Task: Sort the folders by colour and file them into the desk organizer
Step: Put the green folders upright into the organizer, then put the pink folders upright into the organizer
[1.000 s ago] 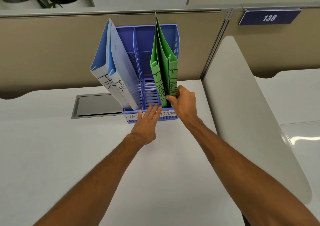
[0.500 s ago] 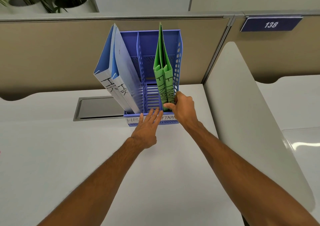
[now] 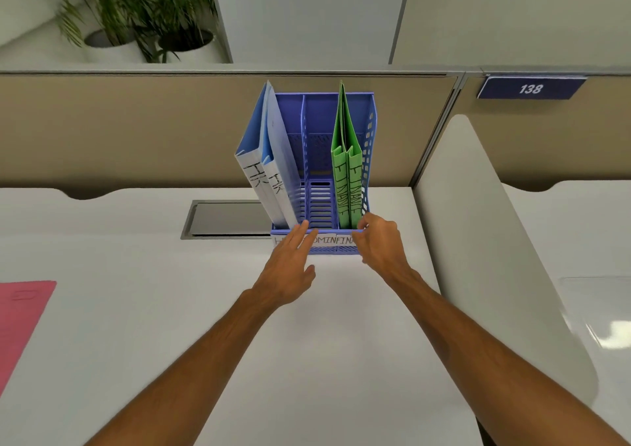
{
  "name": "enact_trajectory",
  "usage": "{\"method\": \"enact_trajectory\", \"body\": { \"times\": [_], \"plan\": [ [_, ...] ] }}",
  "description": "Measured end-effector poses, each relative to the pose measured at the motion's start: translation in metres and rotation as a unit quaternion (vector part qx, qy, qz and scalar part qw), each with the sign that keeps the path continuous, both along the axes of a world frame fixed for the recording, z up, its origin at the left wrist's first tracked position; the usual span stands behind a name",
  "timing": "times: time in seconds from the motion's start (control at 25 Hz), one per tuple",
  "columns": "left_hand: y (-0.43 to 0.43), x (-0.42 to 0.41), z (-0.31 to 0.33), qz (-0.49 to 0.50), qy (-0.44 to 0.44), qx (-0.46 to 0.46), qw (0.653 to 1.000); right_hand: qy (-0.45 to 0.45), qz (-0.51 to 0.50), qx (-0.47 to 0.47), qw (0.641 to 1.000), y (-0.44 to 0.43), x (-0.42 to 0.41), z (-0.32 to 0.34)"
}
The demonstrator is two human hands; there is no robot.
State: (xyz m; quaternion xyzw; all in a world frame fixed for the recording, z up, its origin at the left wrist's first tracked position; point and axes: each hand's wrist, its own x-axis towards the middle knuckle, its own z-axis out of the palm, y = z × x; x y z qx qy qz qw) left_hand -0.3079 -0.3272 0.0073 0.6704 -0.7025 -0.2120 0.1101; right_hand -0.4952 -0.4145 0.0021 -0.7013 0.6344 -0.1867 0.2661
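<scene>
Desk organizer (image 3: 321,114) is sitting at the back of the table (image 3: 324,343). Two blue folders (image 3: 269,158) (marked HR) are leaning left in its left slot. Two green folders (image 3: 346,186) marked FINANCE are standing upright in the right slot. Pink folder (image 3: 20,316) is lying flat at the table's left edge, well apart. Left hand (image 3: 290,268) is touching the organizer's front lip, fingers straight. Right hand (image 3: 380,244) is curling at the front right corner, just below the green folders. Can't tell whether it's gripping anything.

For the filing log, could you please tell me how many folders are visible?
5. Two blue folders lean in the organizer's left slot, two green folders stand in its right slot, one pink folder lies on the desk, cut off at left.
</scene>
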Motion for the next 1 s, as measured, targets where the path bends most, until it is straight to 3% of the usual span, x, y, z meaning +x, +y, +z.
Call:
{"method": "enact_trajectory", "body": {
  "times": [0.12, 0.44, 0.6, 1.0],
  "plan": [
    [0.035, 0.015, 0.013, 0.067, 0.051, -0.002, 0.996, 0.022, 0.056, 0.000, 0.998, 0.023, 0.018, 0.012],
    [0.145, 0.115, 0.030, 0.171, 0.083, -0.025, 0.981, -0.001, 0.236, 0.041, 0.971, 0.104, 0.117, 0.031],
    [0.217, 0.185, 0.029, 0.223, 0.124, -0.032, 0.966, -0.013, 0.262, 0.065, 0.963, 0.154, 0.174, 0.031],
    [0.372, 0.365, 0.022, 0.277, 0.123, 0.000, 0.953, -0.035, 0.295, 0.077, 0.952, 0.283, 0.352, 0.025]
  ]
}}
